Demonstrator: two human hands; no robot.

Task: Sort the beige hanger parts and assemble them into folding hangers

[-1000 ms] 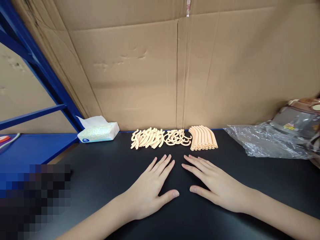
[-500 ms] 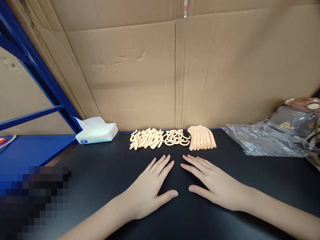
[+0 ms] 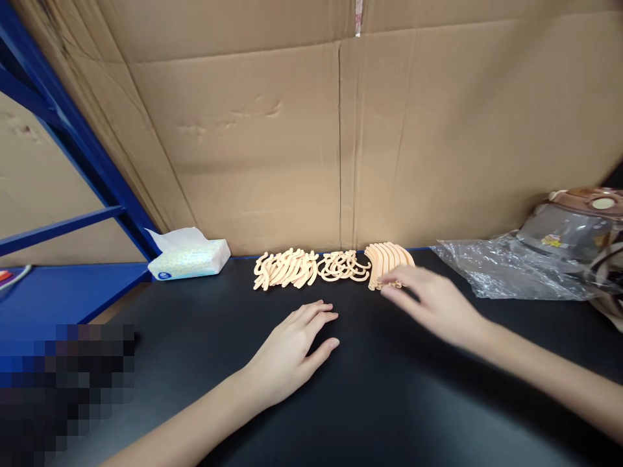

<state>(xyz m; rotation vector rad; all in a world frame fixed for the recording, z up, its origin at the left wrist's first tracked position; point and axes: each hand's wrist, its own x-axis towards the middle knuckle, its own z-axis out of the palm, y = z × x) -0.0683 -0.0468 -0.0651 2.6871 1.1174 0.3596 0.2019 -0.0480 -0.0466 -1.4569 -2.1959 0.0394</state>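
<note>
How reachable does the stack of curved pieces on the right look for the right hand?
Probably yes: the right hand overlaps the near edge of the stack of curved pieces in this view, with nothing visible blocking it. Whether they touch is unclear.

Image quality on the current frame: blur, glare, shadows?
Head view: right hand looks motion-blurred, left hand crisper. Head view: bright glints on the clear plastic; pale sheen on the black tabletop, lower right. Head view: dark shadow beneath the right forearm; soft diagonal shade on the cardboard, upper right. Head view: lower-left corner is pixelated, unreadable.
</note>
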